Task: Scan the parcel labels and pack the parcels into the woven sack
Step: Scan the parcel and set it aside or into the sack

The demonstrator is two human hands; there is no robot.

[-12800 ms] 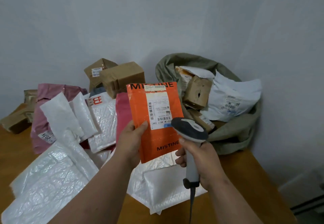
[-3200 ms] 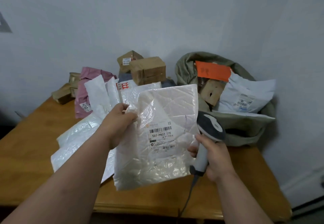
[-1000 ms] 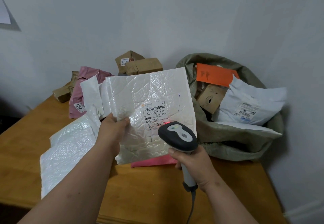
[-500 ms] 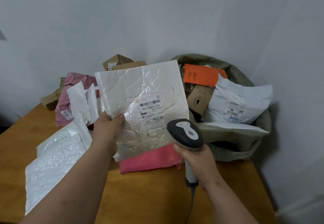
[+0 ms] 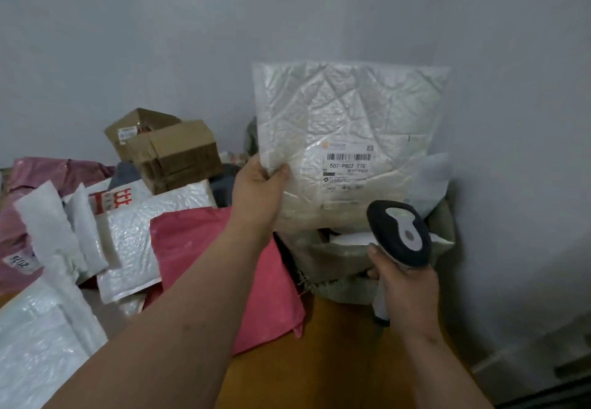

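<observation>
Left hand [image 5: 256, 184] pinches the white bubble mailer [image 5: 348, 140] at its lower-left edge, thumb on the front face, fingers behind. Nearly all of the mailer sits above and to the right of that grip, held upright and slightly tilted, directly over the mouth of the woven sack [image 5: 339, 268] and covering most of the opening. Its shipping label [image 5: 347, 168] faces the camera, just right of the thumb, barcode line on top, text partly legible. The mailer's bottom edge is level with or just above the sack rim; cannot tell if it touches. Right hand [image 5: 403, 290] is wrapped around the handle of the barcode scanner [image 5: 398, 232], in front of the sack and below the mailer's lower-right corner; the scanner head overlaps the sack rim in view and is close to the mailer's bottom edge, contact not clear. Inside the sack, pale parcel edges show under and right of the mailer, details hidden. Left of the sack: pink poly mailer [image 5: 204, 248] lying flat on the wooden table [image 5: 335, 344], partly under the left forearm; further left, more white bubble mailers [image 5: 134, 242]; behind those, two cardboard boxes [image 5: 169, 152] against the wall. The sack stands in the wall corner.
</observation>
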